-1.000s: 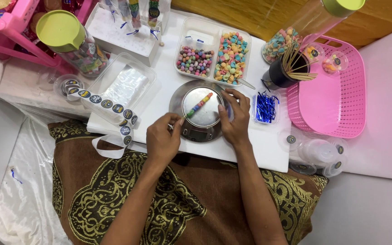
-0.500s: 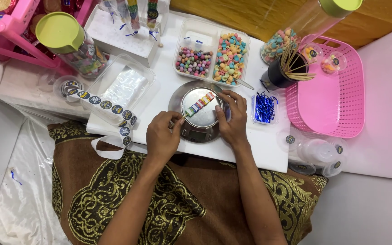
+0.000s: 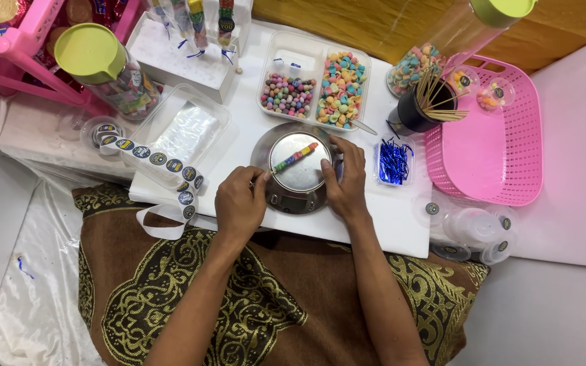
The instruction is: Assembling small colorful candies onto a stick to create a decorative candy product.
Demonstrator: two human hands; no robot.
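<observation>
STEP: weighing slim multicoloured candy-filled stick (image 3: pixel 296 156) on round steel scale (image 3: pixel 298 173) | HANDS: left hand (image 3: pixel 240 205) pinches stick's end; right hand (image 3: pixel 344 179) open, steadying scale rim | NEXT: likely calls for releasing stick so the scale settles.

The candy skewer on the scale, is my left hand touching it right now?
Touching. The head view shows the left hand with its fingertips pinched on the lower end of the candy skewer, which lies across the scale; no gap shows between them.

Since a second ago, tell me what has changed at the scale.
The candy skewer on the scale has turned a little and sits slightly lower on the pan. The left hand keeps its fingertips at the skewer's lower end; the right hand stays on the pan's right edge. The candy tray and pink basket have not moved.
</observation>
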